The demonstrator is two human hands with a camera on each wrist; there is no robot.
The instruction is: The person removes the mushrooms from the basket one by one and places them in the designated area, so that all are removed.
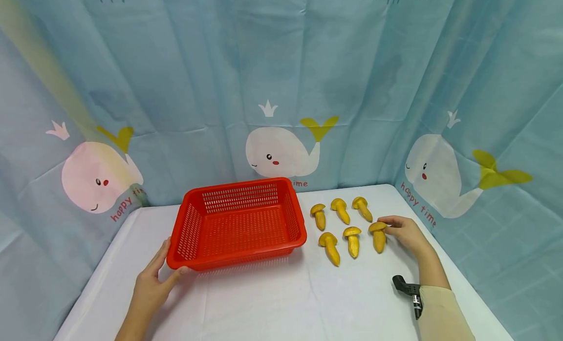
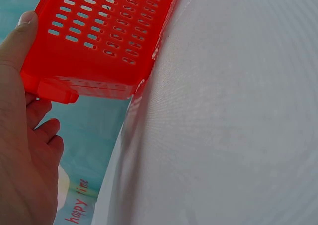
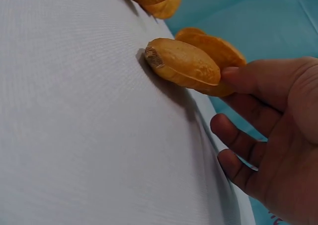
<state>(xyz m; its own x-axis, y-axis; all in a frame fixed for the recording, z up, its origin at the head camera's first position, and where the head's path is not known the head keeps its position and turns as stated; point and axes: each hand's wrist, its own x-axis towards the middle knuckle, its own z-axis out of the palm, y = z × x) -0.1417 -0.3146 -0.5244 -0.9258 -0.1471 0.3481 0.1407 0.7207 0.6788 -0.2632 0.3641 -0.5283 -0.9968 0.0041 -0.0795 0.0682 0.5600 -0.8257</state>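
Note:
A red plastic basket (image 1: pixel 246 226) with slotted walls stands on the white table, left of the middle. At its near left corner my left hand (image 1: pixel 151 285) grips the rim; the left wrist view has the thumb (image 2: pixel 25 29) over the rim and the fingers curled below it. To the basket's right lie several yellow-brown mushrooms in two rows. My right hand (image 1: pixel 406 233) pinches the cap of the nearest-right mushroom (image 1: pixel 378 237) between thumb and forefinger. Seen from the right wrist, that mushroom's stem (image 3: pixel 181 63) points away from the hand, and the other fingers are loosely bent.
Other mushrooms lie close by, among them one with a pale stem (image 1: pixel 353 242) and one at the back right (image 1: pixel 362 209). A whale-printed blue curtain (image 1: pixel 352 87) hangs around the table (image 1: pixel 264 302). A black device (image 1: pixel 409 289) is at the right sleeve.

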